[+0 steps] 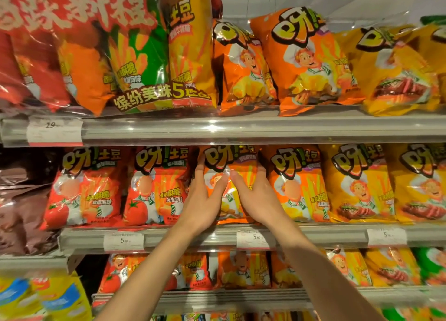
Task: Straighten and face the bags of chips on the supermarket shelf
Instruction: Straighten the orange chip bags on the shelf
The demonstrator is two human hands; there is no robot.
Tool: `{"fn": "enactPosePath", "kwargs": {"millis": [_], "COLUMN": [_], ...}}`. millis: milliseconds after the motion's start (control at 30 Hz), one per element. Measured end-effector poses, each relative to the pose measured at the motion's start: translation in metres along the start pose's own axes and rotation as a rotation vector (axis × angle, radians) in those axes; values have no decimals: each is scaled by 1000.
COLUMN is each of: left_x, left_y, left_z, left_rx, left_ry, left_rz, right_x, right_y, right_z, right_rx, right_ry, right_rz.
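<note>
At frame centre the orange bag on the middle shelf is gripped by left hand and right hand — thumbs on its front, fingers round its sides — seemingly to be squared label-forward.

orange bag: front partly behind left hand, right hand
price label below orange bag: small print unreadable
</note>
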State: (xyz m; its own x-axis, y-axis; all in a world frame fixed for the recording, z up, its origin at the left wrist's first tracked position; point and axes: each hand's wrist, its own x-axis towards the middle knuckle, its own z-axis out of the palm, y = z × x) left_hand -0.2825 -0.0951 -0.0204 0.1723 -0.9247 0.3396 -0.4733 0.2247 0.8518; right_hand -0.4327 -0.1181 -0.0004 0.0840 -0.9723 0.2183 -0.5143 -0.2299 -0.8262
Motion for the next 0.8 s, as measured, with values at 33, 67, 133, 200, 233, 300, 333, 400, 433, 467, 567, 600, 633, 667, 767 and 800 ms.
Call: {"fn": "enactPosePath", "kwargs": {"millis": [33,67,133,200,233,300,333,400,433,467,567,600,633,667,767,800], "left_x": [0,0,2,11,17,27,31,32,31,30,31,32,33,35,41,41], "left_y": [2,5,11,17,19,20,19,16,14,11,9,9,9,8,5,5], "left_z": [0,0,-1,-3,-3,-3,-1,1,3,4,7,8,8,8,6,6], "left_rx": [-12,-32,-79,-135,-149,-139,-129,-110,-93,-73,-4,10,28,49,85,87], "left_ry": [2,19,87,127,124,109,97,74,73,82,114,116,114,106,85,79], "left_rz": [-3,-6,-32,-119,-168,-224,-220,-181,-156,-132,-76,-57,-37,-25,-9,-15], "right_x": [0,0,0,3,6,12,15,19,19,19,20,21,23,23,26,26], "right_y": [0,0,0,0,-1,-4,-5,-6,-6,-6,-8,-8,-8,-7,-3,-2], "right_z": [0,1,-1,-4,-5,-6,-6,-3,-2,-1,0,0,1,2,4,5], "right_rx": [4,6,13,25,28,34,38,50,47,24,-89,-107,-119,-126,-113,-111], "right_ry": [8,11,19,58,73,69,57,40,42,52,88,91,87,82,73,65], "right_rz": [-1,-5,-29,-85,-112,-140,-145,-164,-173,-174,-133,-125,-126,-131,-127,-117]}}
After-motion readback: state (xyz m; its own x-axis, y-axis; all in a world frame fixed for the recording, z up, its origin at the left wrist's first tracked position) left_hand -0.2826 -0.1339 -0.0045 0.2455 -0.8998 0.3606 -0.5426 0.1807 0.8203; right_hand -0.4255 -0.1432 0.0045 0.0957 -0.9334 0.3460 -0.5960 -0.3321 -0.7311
